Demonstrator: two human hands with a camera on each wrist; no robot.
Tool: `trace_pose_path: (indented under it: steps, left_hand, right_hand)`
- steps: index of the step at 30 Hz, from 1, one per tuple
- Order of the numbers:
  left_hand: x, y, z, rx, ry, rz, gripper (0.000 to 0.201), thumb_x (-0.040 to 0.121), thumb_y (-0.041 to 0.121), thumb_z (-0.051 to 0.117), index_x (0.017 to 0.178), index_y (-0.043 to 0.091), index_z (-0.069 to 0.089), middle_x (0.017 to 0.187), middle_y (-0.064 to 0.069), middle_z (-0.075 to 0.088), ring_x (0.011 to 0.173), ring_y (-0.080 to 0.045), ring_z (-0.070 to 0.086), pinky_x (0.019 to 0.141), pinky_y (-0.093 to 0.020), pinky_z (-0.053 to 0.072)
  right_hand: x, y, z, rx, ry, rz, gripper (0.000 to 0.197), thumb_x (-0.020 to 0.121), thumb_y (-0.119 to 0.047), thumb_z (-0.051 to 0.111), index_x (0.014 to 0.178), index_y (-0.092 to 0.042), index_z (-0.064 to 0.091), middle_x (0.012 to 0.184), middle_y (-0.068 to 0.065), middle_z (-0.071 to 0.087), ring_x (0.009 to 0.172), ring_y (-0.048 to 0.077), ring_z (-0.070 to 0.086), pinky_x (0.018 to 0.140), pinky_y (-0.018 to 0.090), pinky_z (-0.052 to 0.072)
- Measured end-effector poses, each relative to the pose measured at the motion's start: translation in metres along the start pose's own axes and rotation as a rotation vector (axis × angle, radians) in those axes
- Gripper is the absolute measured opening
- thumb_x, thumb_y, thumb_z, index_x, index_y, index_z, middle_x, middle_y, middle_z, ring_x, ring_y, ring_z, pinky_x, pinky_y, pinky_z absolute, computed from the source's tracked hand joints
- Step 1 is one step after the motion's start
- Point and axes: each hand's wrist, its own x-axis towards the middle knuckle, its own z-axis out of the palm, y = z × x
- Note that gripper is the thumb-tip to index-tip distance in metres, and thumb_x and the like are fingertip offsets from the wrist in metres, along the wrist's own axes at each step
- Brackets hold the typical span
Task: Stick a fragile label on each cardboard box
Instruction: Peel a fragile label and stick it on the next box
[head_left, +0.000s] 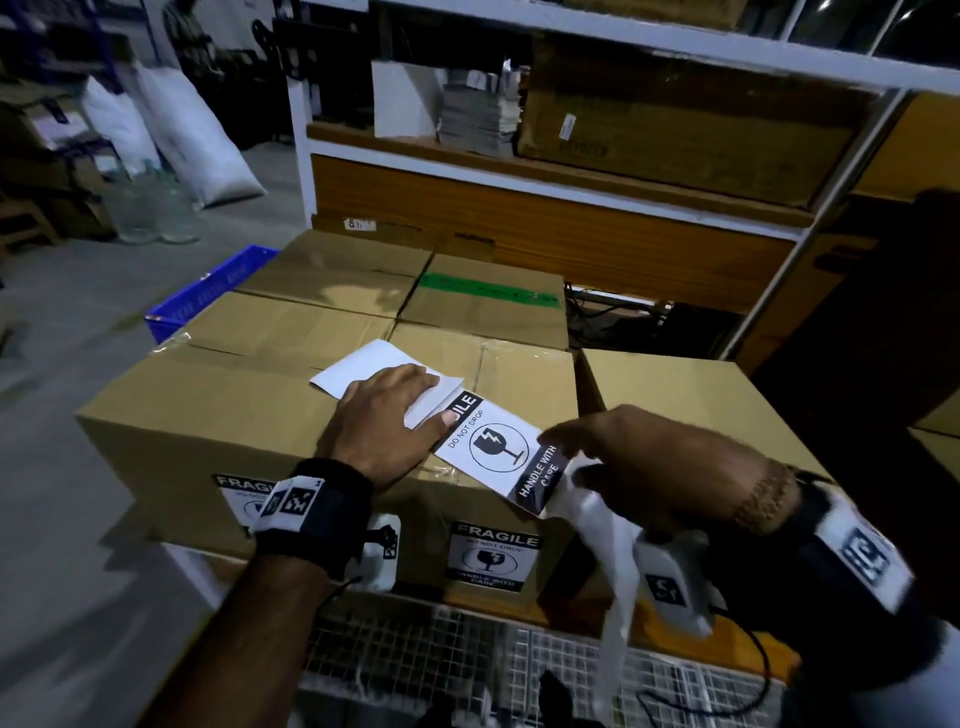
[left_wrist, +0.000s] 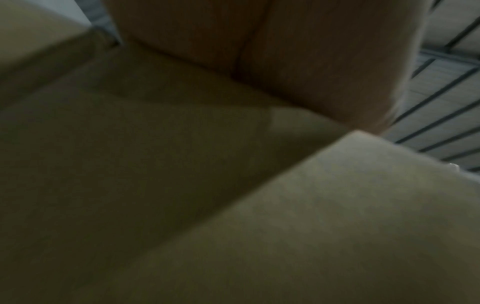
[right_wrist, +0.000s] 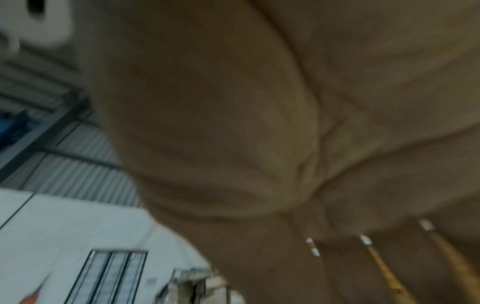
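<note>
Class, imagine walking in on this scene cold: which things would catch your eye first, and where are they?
First, the black-and-white fragile label lying on top of the nearest cardboard box. The left hand presses its far end flat while the right hand holds its near end along with a white backing strip. Next, another fragile label is already stuck on that box's front face.

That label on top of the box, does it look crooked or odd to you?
Yes. The label lies diagonally across the box top, its dark lower end overhanging the front edge. The left hand presses its upper end flat; the right hand holds white backing strip. The front labels sit straight.
</note>
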Motion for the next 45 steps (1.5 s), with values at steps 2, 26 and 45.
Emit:
trace_pose_path:
  steps: [2,26,45]
  left_hand:
    - [0.001,-0.001,0.003,0.019,0.008,0.003,0.067,0.088,0.065,0.040,0.139,0.027,0.061,0.150,0.006,0.053,0.139,-0.018,0.044,0.113,-0.040,0.030]
    - [0.003,-0.001,0.007,-0.026,0.052,-0.079,0.046,0.104,0.043,0.042,0.139,0.024,0.064,0.150,0.003,0.056,0.137,-0.020,0.050,0.117,-0.042,0.036]
    - [0.000,0.013,0.001,0.039,0.059,-0.110,0.044,0.105,0.043,0.048,0.146,0.030,0.057,0.157,0.004,0.047,0.144,-0.018,0.041,0.120,-0.036,0.025]
  right_hand:
    - [-0.012,0.007,0.003,-0.024,-0.024,0.016,0.057,0.100,-0.011,0.065,0.151,-0.032,0.049,0.136,-0.006,0.068,0.111,0.005,0.068,0.094,0.033,0.060]
    - [0.121,-0.023,0.023,0.012,0.152,-0.059,0.059,0.089,-0.046,0.078,0.136,-0.014,0.061,0.123,0.014,0.063,0.111,0.032,0.063,0.093,0.039,0.054]
    - [0.136,-0.007,0.031,0.038,0.144,-0.115,0.065,0.084,-0.053,0.080,0.138,-0.024,0.058,0.096,0.007,0.052,0.111,0.029,0.054,0.083,0.036,0.046]
